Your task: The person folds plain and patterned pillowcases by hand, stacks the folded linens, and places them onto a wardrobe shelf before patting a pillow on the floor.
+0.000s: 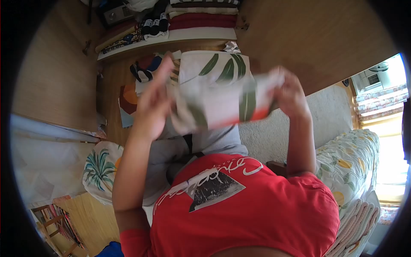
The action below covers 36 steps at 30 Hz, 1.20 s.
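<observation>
A folded white cloth with green leaves and an orange patch [222,105] is held up in front of my chest, smeared by motion. My right hand [291,92] is closed around its right end. At the left end, my left hand [155,100] has its fingers stretched upward and apart, with the palm side against or close beside the cloth; blur hides the exact contact. Just beyond lies another folded white cloth with green leaves [214,64], partly covered by the held one.
An open cupboard holds a shelf [201,34] with folded red textiles [203,21] and dark rolled items [155,25]. Patterned pieces [128,100] lie on the wooden floor at left. A palm-print cushion [102,169] is beside me; a quilted bed [349,160] stands at right.
</observation>
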Each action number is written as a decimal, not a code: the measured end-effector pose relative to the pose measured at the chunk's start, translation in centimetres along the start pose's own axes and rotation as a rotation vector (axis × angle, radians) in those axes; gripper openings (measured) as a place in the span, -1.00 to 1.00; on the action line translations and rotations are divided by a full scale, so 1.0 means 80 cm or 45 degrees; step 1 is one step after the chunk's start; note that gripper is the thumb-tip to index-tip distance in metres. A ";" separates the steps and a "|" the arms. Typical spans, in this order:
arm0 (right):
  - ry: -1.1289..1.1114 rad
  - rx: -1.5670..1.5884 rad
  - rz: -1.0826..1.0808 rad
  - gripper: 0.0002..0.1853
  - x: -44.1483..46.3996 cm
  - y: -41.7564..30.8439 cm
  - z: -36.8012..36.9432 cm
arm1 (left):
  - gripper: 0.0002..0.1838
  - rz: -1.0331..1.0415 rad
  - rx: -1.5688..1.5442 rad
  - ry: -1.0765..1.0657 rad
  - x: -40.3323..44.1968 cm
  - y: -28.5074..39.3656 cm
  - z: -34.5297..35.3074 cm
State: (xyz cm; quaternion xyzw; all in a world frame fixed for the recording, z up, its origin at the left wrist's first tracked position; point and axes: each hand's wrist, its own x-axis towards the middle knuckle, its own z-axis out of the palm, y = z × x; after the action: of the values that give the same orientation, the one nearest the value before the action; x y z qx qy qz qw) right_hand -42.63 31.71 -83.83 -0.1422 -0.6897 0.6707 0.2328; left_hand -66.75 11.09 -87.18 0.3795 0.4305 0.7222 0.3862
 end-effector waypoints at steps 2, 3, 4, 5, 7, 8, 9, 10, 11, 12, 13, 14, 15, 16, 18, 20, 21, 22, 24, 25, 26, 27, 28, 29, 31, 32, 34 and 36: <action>0.399 0.426 0.105 -0.56 0.042 0.030 0.000 | -0.27 -0.054 -0.319 0.266 0.055 -0.025 -0.007; 0.540 0.595 0.226 -0.53 0.048 0.062 -0.013 | -0.22 -0.306 -0.520 0.104 0.066 -0.058 -0.037; 0.622 0.615 0.311 -0.52 0.035 0.080 -0.005 | -0.23 -0.377 -0.202 0.255 0.055 -0.082 -0.033; 0.694 0.633 0.386 -0.50 0.020 0.094 0.009 | -0.24 -0.427 0.119 0.408 0.045 -0.098 -0.026; 0.675 0.572 0.433 -0.56 0.011 0.117 0.020 | -0.26 -0.234 0.288 0.320 0.033 -0.123 -0.016; 0.640 0.449 0.492 -0.66 0.004 0.127 0.018 | -0.28 -0.064 0.452 0.234 0.020 -0.135 -0.012; 0.603 0.329 0.547 -0.74 -0.005 0.134 0.017 | -0.28 -0.099 0.447 0.240 0.017 -0.134 -0.007; 0.602 0.337 0.564 -0.74 -0.011 0.142 0.016 | -0.29 0.003 0.620 0.253 0.023 -0.131 -0.008; 0.639 0.201 0.524 -0.76 -0.016 0.148 0.014 | -0.31 0.118 0.794 0.267 0.030 -0.124 -0.009; 0.666 0.062 0.473 -0.77 -0.016 0.152 0.012 | -0.32 -0.072 0.818 0.286 0.027 -0.097 0.004; 0.688 -0.076 0.420 -0.77 -0.015 0.157 0.013 | -0.32 -0.069 0.825 0.304 0.029 -0.107 -0.001; 0.799 -0.083 0.537 -0.71 -0.012 0.163 0.017 | -0.32 -0.002 1.081 0.311 0.028 -0.127 -0.011; 0.769 -0.086 0.539 -0.71 -0.003 0.159 0.021 | -0.33 0.064 1.338 0.323 0.029 -0.139 -0.019; 0.761 -0.105 0.503 -0.67 0.008 0.149 0.026 | -0.30 0.065 1.227 0.353 0.032 -0.143 -0.016; 0.710 -0.202 0.377 -0.61 0.022 0.159 0.020 | -0.26 0.019 1.149 0.397 0.043 -0.148 -0.017; 0.684 -0.624 0.327 -0.61 0.032 0.137 0.008 | -0.20 -0.129 0.705 0.410 0.050 -0.126 -0.004; 0.649 -1.034 0.240 -0.61 0.042 0.120 0.009 | -0.20 -0.127 0.712 0.433 0.057 -0.114 0.001; 0.618 -1.025 0.235 -0.61 0.051 0.103 0.015 | -0.17 -0.180 0.418 0.414 0.063 -0.106 0.004; 0.700 -1.193 0.095 -0.60 0.064 0.070 0.032 | -0.14 -0.219 0.122 0.432 0.065 -0.085 0.006; 0.666 -1.193 0.089 -0.60 0.066 0.062 0.038 | -0.12 -0.080 0.256 0.426 0.063 -0.072 0.008; 0.696 -1.061 0.005 -0.61 0.064 0.055 0.043 | -0.09 0.056 0.388 0.416 0.059 -0.063 0.008; 0.726 -0.926 -0.075 -0.62 0.063 0.052 0.045 | -0.09 0.056 0.385 0.442 0.052 -0.056 0.005; 0.704 -0.926 -0.078 -0.62 0.060 0.064 0.040 | -0.08 0.058 0.371 0.435 0.043 -0.049 0.003; 0.611 -1.120 0.072 -0.67 0.054 0.084 0.032 | -0.07 0.056 0.355 0.427 0.037 -0.047 -0.003; 0.486 -1.317 0.210 -0.70 0.057 0.099 0.032 | -0.06 -0.070 0.524 0.452 0.024 -0.092 -0.029; 0.519 -1.341 0.104 -0.73 0.064 0.100 0.036 | -0.04 -0.031 0.807 0.478 0.015 -0.123 -0.040; 0.511 -1.383 -0.223 -0.72 0.103 0.084 0.040 | -0.06 0.120 1.228 0.465 0.012 -0.123 -0.071; 0.453 -1.125 -0.259 -0.70 0.164 0.044 0.061 | -0.15 -0.151 1.179 0.459 0.020 -0.090 -0.123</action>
State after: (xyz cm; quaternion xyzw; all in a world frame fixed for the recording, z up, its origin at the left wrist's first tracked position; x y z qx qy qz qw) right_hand -56.70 34.37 -85.61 -0.2718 -0.8683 0.2531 0.3288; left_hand -74.44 11.62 -96.79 0.3551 0.7866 0.4862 0.1369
